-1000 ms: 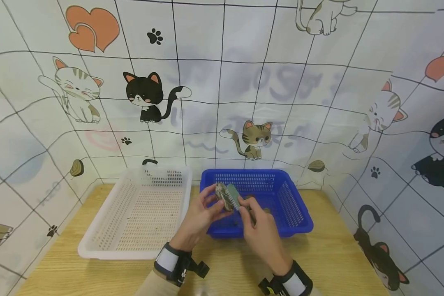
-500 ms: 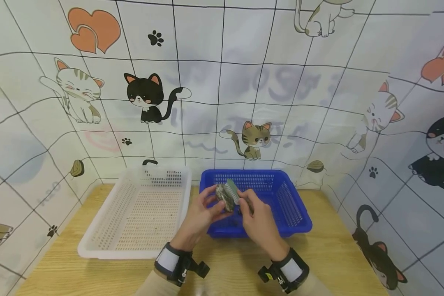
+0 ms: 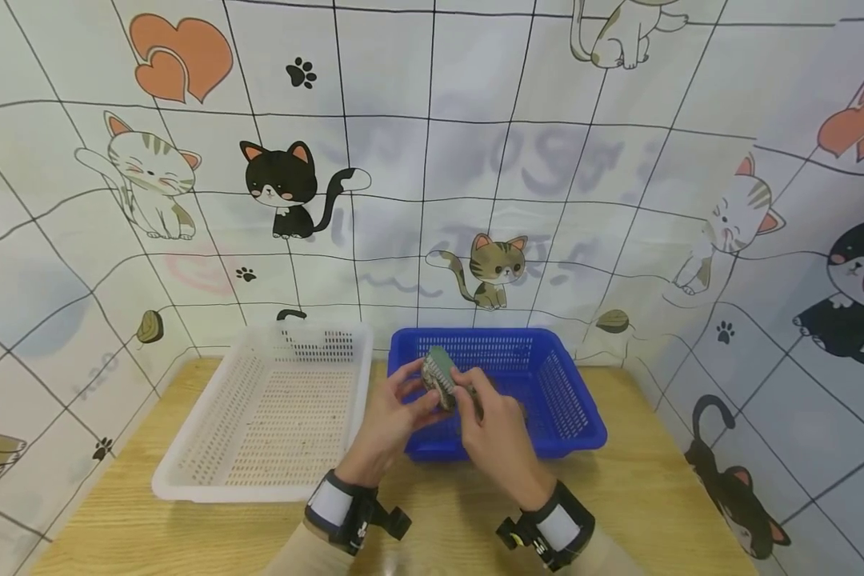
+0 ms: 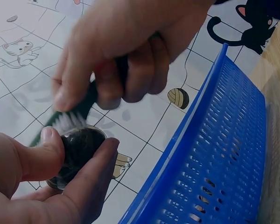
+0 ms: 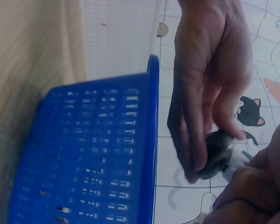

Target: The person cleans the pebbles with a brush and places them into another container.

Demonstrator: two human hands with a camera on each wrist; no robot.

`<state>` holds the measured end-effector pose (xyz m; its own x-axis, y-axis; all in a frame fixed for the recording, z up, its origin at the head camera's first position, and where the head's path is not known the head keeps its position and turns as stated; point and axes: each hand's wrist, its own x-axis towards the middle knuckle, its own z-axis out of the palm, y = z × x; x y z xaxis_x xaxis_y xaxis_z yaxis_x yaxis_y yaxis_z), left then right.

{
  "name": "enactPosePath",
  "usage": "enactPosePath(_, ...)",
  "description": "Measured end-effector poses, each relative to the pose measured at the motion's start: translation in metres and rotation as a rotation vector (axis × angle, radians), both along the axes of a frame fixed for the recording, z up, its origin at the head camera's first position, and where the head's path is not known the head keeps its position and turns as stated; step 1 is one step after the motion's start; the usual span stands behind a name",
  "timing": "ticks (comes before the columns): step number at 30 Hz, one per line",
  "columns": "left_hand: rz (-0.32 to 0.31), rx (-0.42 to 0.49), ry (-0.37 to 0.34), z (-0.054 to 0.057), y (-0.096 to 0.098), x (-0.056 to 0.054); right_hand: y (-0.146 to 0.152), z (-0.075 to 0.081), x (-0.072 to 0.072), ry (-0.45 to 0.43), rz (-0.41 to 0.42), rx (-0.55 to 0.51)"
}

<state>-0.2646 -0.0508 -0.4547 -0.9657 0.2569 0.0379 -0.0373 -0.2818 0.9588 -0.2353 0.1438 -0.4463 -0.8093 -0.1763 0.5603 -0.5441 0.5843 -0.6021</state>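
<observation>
My left hand (image 3: 385, 424) holds a dark, rounded, shell-like object (image 4: 81, 151) between thumb and fingers, over the near left part of the blue basket. My right hand (image 3: 502, 428) grips a green brush (image 3: 440, 360) with short white bristles. In the left wrist view the bristles (image 4: 69, 122) press on the object's upper side and look blurred. The right wrist view shows the object's glossy dark face (image 5: 218, 154) and the left fingers around it; the brush is mostly hidden behind the right hand there.
The blue perforated basket (image 3: 572, 400) stands below the hands, with some small brownish pieces showing inside. A white perforated basket (image 3: 209, 448) is to its left. Both stand on a wooden table (image 3: 662, 480), before a wall sheet (image 3: 432, 160) printed with cats.
The right hand has moved a little to the left, bringing the brush from the object's right edge across its face. The left hand has kept its place and hold.
</observation>
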Motion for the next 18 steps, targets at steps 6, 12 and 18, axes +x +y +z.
enactPosePath(6,0.005,0.015,-0.003,0.003,-0.001,0.001,0.007,-0.003,-0.003,-0.077,-0.033,-0.031)
enactPosePath(12,0.053,0.053,-0.01,0.005,-0.002,0.001,0.011,-0.011,0.008,-0.132,0.009,-0.079)
enactPosePath(18,0.06,0.032,-0.026,0.001,-0.003,-0.001,-0.001,-0.007,0.007,-0.005,0.064,-0.032)
